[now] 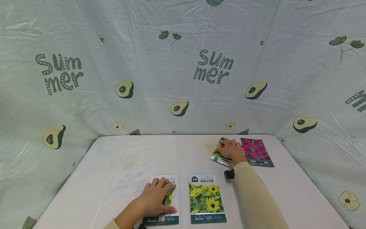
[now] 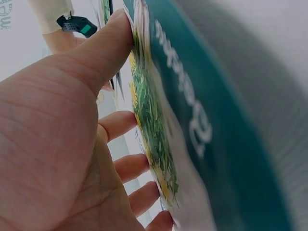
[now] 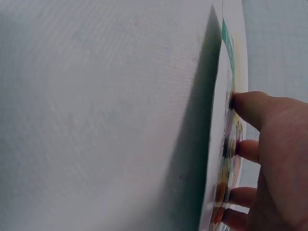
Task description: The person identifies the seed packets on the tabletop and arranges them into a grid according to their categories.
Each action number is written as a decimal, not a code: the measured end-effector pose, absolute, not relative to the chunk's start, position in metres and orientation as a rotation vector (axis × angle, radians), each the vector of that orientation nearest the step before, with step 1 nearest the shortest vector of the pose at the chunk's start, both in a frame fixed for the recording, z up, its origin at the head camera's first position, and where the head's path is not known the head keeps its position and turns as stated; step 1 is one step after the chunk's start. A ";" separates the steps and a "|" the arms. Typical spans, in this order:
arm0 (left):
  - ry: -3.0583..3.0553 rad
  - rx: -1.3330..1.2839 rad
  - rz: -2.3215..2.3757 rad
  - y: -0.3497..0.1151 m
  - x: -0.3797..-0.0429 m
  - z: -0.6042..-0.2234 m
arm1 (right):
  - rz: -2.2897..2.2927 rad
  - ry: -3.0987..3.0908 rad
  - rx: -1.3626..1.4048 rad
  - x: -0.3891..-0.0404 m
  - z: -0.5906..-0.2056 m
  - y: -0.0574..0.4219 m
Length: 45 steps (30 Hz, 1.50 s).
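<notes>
On a white table (image 1: 137, 156), four flat packets printed with flowers are laid out. One packet with thin green leaves and yellow blooms (image 1: 173, 200) lies at the near side, left of the middle, and is largely covered by the left hand (image 1: 155, 197); the fingers are spread, and its printed front is touched by thumb and fingertips. Just to the right, a packet of yellow daisy-like flowers (image 1: 207, 198) is left uncovered, its picture fully seen.

At the far right, a slanted packet with a dark lower band (image 1: 220, 160) is touched by the right hand (image 1: 230, 149) — the thumb and fingers are set apart on its printed face, and one edge is seen raised off the table, with a shadow below. Whether it is gripped cannot be told. Close beside it, a packet of pink flowers (image 1: 256, 152) is partly hidden by the hand. Behind the table, a pale cloth with avocados (image 1: 148, 106) is hung.
</notes>
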<state>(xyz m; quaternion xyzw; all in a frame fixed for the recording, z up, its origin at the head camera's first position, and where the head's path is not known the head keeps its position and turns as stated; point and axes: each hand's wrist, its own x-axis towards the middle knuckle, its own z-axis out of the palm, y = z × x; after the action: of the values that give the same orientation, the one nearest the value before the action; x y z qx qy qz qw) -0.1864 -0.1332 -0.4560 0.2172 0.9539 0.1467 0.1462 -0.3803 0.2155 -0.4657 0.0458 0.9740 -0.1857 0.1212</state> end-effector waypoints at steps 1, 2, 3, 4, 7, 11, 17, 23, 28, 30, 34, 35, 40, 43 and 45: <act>2.748 0.626 0.422 -0.133 -0.186 -0.456 | -0.543 2.846 0.133 -0.380 -0.466 0.215; 2.750 0.626 0.423 -0.133 -0.186 -0.456 | -0.544 2.848 0.132 -0.380 -0.466 0.215; 2.752 0.626 0.421 -0.133 -0.186 -0.456 | -0.545 2.851 0.131 -0.380 -0.466 0.215; 2.754 0.625 0.418 -0.133 -0.186 -0.456 | -0.545 2.854 0.129 -0.380 -0.466 0.215; 2.757 0.622 0.415 -0.132 -0.187 -0.456 | -0.547 2.859 0.126 -0.381 -0.466 0.214; 2.753 0.618 0.411 -0.131 -0.187 -0.456 | -0.535 2.862 0.123 -0.382 -0.469 0.215; 2.758 0.619 0.397 -0.132 -0.186 -0.456 | -0.542 2.853 0.095 -0.384 -0.471 0.215; 2.763 0.615 0.398 -0.131 -0.187 -0.459 | -0.540 2.853 0.051 -0.382 -0.471 0.213; 2.757 0.623 0.398 -0.132 -0.187 -0.458 | -0.534 2.861 0.017 -0.378 -0.469 0.211; 2.757 0.626 0.397 -0.132 -0.187 -0.458 | -0.530 2.868 -0.002 -0.378 -0.468 0.210; 2.754 0.625 0.403 -0.132 -0.186 -0.458 | -0.527 2.874 -0.034 -0.379 -0.470 0.210; 2.755 0.623 0.408 -0.132 -0.187 -0.458 | -0.528 2.874 -0.040 -0.379 -0.471 0.210; 2.764 0.615 0.422 -0.131 -0.186 -0.457 | -0.509 2.874 -0.077 -0.382 -0.473 0.209; 2.770 0.616 0.419 -0.130 -0.186 -0.457 | -0.520 2.873 -0.104 -0.381 -0.471 0.207; 2.772 0.614 0.416 -0.130 -0.186 -0.457 | -0.533 2.871 -0.121 -0.380 -0.469 0.205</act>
<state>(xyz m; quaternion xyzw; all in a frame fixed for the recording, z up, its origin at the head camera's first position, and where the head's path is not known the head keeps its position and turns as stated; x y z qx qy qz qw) -0.1859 -0.1301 -0.4567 0.2120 0.9571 0.1435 0.1355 -0.3800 0.2054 -0.4692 -0.0410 0.9765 -0.1812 0.1096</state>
